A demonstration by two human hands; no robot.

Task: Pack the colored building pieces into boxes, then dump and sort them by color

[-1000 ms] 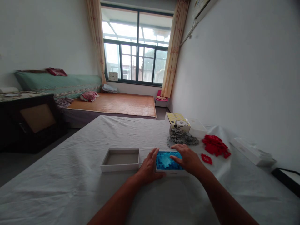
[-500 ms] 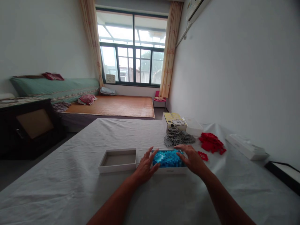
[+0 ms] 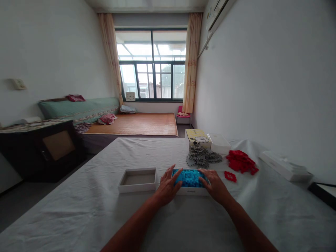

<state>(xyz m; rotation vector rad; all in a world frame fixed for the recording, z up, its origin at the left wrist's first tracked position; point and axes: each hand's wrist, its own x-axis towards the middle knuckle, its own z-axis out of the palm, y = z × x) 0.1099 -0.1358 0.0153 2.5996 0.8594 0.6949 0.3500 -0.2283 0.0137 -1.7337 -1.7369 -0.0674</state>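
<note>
A white box (image 3: 190, 191) full of blue interlocking plastic pieces (image 3: 187, 177) lies on the cloth-covered table in front of me. At its left end is my left hand (image 3: 167, 185), open, its fingers apart over the rim and the nearest pieces. My right hand (image 3: 214, 183) curves over the opposite end, also open, with thumb and fingers apart and touching the rim or the blue pieces. Left of the box sits a shallow white lid or tray (image 3: 138, 188) with a grey inside. A single red piece (image 3: 230, 176) rests to the right of my right hand.
Behind the box, grey pieces (image 3: 199, 157) are heaped before a yellow cartoon carton (image 3: 197, 136) and a translucent container (image 3: 219, 141). Red pieces (image 3: 241, 161) form a pile at the right. Farther right are a long white box (image 3: 285, 166) and a black-edged object (image 3: 321, 194).
The camera view has tilted up and shifted slightly left. My right hand has come down closer over the box's right end. The blue pieces appear more level.
</note>
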